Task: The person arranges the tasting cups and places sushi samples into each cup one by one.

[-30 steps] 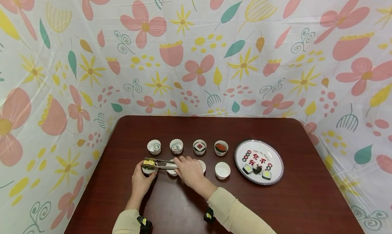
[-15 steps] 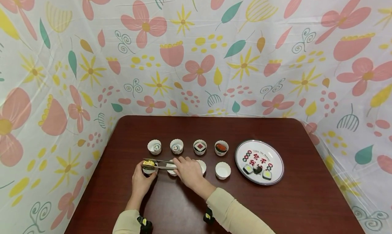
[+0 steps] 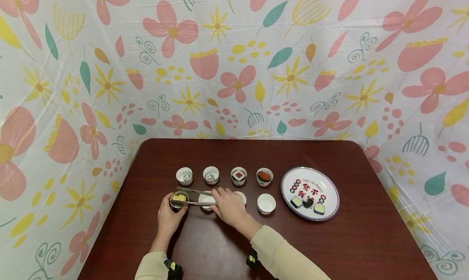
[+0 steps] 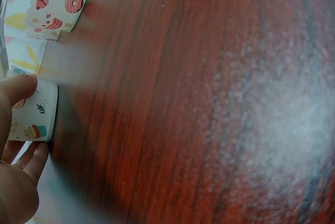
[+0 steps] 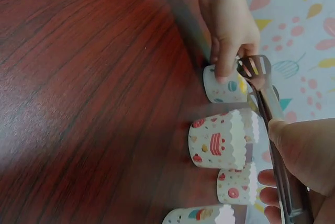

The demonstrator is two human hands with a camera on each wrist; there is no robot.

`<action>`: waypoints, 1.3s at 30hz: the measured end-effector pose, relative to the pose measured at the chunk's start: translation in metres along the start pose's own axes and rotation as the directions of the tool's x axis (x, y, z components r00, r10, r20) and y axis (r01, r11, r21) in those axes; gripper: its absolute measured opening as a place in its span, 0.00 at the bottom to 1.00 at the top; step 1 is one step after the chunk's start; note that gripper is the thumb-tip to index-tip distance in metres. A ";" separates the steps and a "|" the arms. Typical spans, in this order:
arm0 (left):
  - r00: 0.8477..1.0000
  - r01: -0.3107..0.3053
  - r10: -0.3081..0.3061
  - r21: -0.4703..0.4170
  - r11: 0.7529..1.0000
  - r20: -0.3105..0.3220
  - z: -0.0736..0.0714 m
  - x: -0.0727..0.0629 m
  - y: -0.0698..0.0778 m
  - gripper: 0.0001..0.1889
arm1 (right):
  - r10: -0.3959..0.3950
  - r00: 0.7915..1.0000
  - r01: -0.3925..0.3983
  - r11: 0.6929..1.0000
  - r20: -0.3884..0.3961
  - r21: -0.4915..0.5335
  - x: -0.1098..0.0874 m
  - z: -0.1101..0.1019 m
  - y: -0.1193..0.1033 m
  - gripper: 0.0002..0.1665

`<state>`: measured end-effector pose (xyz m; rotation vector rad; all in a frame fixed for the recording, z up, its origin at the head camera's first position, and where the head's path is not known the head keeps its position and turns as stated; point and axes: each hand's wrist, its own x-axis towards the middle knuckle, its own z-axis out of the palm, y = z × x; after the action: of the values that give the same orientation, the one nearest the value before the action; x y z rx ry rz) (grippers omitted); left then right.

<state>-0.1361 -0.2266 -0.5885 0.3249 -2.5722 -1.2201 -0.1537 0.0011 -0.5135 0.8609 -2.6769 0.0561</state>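
My left hand (image 3: pixel 169 217) holds a small white paper cup (image 3: pixel 178 205) at the left end of the front row, with thumb and fingers on its sides. Inside the cup sits a yellow-topped sushi piece (image 3: pixel 179 197). My right hand (image 3: pixel 230 207) grips metal tongs (image 3: pixel 198 203), which reach leftward over the neighbouring cup (image 3: pixel 206 198). Their two arms stand spread at the held cup's mouth, one past its far side and one across its near side. In the right wrist view, the slotted tip of the tongs (image 5: pixel 255 67) is beside the left hand's cup (image 5: pixel 222 89).
Behind are cups with sushi: two with white rolls (image 3: pixel 187 176) (image 3: pixel 210 177), one red-centred square (image 3: pixel 239 175), one orange-topped piece (image 3: pixel 264 176). My right hand partly covers a front-row cup (image 3: pixel 242 197); another cup (image 3: pixel 266 204) stands right. An oval plate (image 3: pixel 327 188) bears several sushi pieces (image 3: pixel 319 208).
The tongs, earlier close around the yellow-topped sushi, have spread apart and let it go; it now sits in the cup. My right hand has shifted slightly; my left hand stays on the cup.
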 end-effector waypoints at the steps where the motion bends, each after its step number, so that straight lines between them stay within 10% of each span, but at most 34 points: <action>1: 1.000 -0.002 0.002 0.000 1.000 -0.003 0.000 0.000 0.000 0.36 | 0.001 1.000 -0.001 1.000 -0.001 0.005 -0.002 0.000 0.002 0.22; 39: 1.000 0.027 -0.027 -0.001 1.000 0.015 0.000 0.000 -0.001 0.36 | 0.237 0.965 -0.225 0.968 -0.113 0.113 -0.102 -0.033 0.121 0.24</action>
<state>-0.1365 -0.2272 -0.5891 0.3529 -2.5878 -1.2382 -0.1357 0.1617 -0.5070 0.5475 -2.6591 0.2910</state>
